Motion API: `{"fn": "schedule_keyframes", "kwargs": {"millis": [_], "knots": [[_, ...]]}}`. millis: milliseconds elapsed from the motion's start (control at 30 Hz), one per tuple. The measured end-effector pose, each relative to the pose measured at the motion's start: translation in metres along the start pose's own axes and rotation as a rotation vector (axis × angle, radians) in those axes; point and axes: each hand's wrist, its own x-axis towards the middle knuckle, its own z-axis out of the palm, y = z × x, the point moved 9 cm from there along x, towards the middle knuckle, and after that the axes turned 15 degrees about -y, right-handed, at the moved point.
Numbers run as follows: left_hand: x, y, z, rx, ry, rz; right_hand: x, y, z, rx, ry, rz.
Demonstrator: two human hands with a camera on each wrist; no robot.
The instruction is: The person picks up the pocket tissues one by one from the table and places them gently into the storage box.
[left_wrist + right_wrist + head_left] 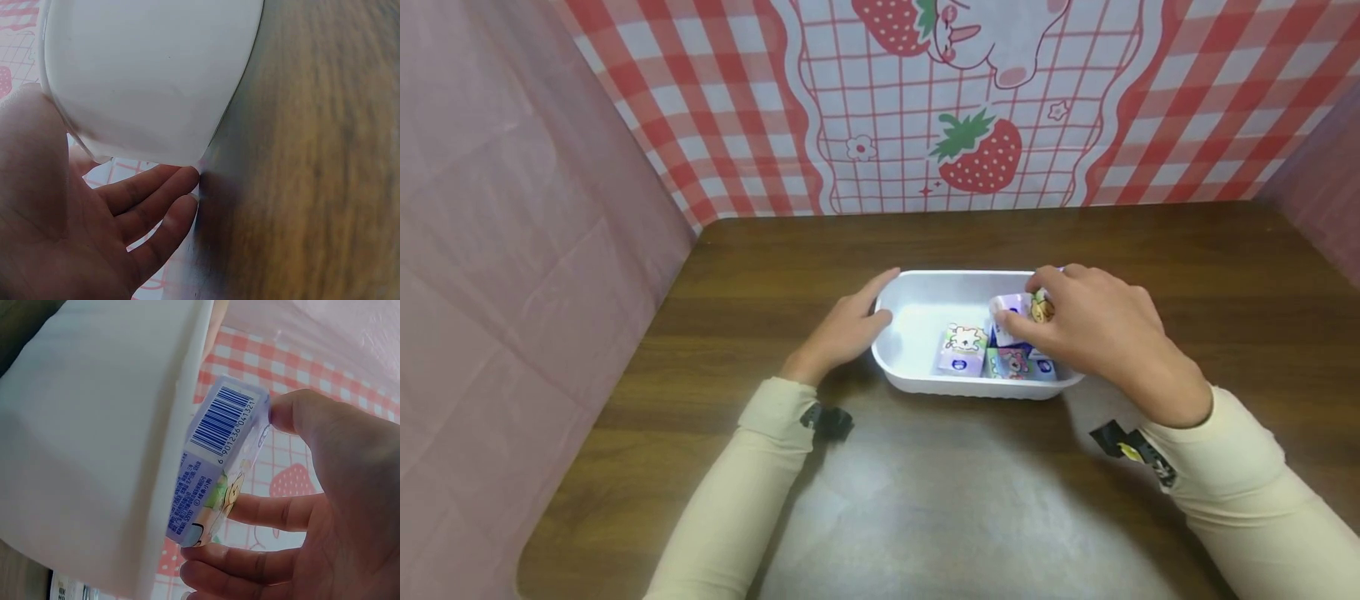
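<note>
A white plastic tray (917, 386) stands on the table. My left hand (842, 329) rests at its left end, the thumb over the rim and the other fingers lying loosely against the outside. Over the tray's right part, my right hand (1101, 321) pinches a small purple tissue pack (225, 437) between thumb and fingers. It is tilted, with a barcode and a cartoon picture showing. Below it in the tray lie a pack with a white cartoon animal (962, 350) and a pack with a pink cartoon figure (1009, 364). My right hand partly hides the packs there.
The brown wooden table (880, 500) extends around the tray. Behind stands a red-and-white checked cloth with strawberries (981, 158). A pinkish curtain (512, 250) hangs at the left. Part of a small labelled item (72, 589) shows beside the tray in the right wrist view.
</note>
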Motion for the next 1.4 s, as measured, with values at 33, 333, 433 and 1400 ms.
{"fn": "schedule_keyframes", "kwargs": {"millis": [33, 333, 433, 1400], "knots": [[0.000, 0.000, 0.000, 0.003, 0.000, -0.001, 0.000, -0.001, 0.000, 0.001, 0.000, -0.005], [-0.001, 0.001, -0.001, 0.007, 0.006, 0.000, 0.000, -0.017, 0.004, -0.018, 0.003, -0.047], [-0.001, 0.002, -0.001, 0.010, 0.011, 0.003, 0.001, -0.024, 0.003, -0.022, 0.017, -0.070], [0.000, 0.001, -0.001, 0.017, 0.011, 0.005, 0.011, -0.037, 0.021, 0.008, -0.011, -0.104]]}}
